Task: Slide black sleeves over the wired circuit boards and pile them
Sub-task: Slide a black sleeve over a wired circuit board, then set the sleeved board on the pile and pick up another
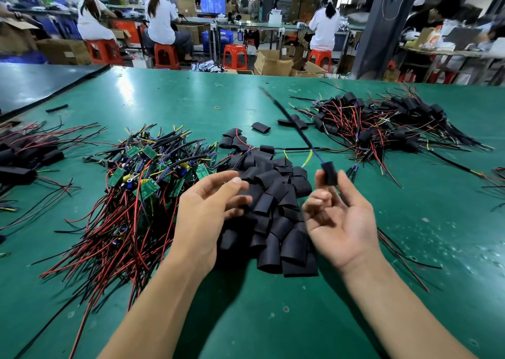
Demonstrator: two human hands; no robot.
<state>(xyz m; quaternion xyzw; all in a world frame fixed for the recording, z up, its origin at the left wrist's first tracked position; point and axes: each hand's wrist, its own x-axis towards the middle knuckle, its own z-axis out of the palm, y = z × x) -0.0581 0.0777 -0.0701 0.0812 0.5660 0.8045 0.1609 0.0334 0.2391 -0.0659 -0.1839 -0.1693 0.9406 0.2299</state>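
Observation:
A heap of loose black sleeves (276, 216) lies in the middle of the green table (177, 93). Left of it is a tangle of bare green circuit boards with red and black wires (142, 183). A pile of sleeved boards (382, 123) sits at the back right. My left hand (207, 208) hovers over the left edge of the sleeve heap, fingers relaxed and holding nothing. My right hand (341, 222) is palm up and pinches a sleeved board (329, 173) between thumb and forefinger. Its blurred wires (289, 121) stick up and away to the left.
More sleeved boards and wires (24, 156) lie at the table's left edge, and stray wires at the far right. A single sleeve (261, 127) and a rubber band (217, 108) lie farther back. Beyond the table, people sit on red stools (235, 55) among cardboard boxes.

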